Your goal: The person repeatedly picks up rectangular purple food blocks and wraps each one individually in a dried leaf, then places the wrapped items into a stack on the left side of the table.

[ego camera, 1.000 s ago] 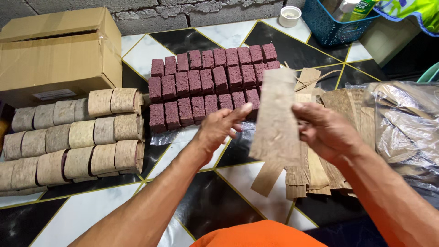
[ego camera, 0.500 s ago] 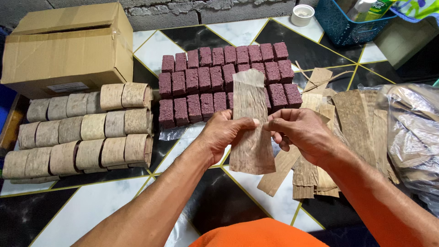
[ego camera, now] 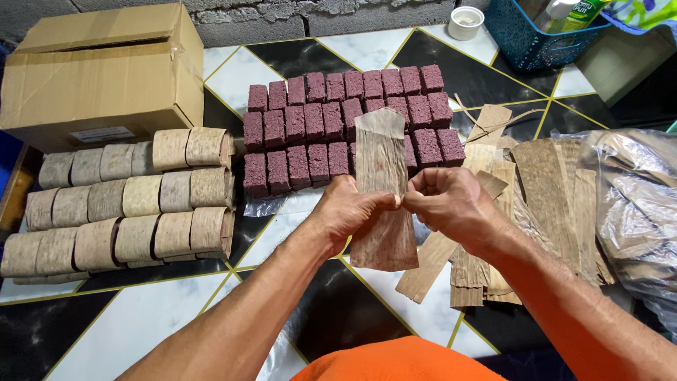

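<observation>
Both hands now pinch one dried leaf strip (ego camera: pixel 381 190) at its middle: the left hand (ego camera: pixel 350 212) and right hand (ego camera: pixel 451 204) have drawn closer than half a second ago, fingertips nearly touching across it. A second ago the left grip was spread and off the strip. It stands upright above the tiled floor (ego camera: pixel 141 324), in front of the maroon blocks (ego camera: pixel 317 127), with wrapped rolls (ego camera: pixel 120 204) to the left.

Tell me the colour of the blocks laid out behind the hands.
Dark reddish purple blocks, clearest in the head view.
</observation>
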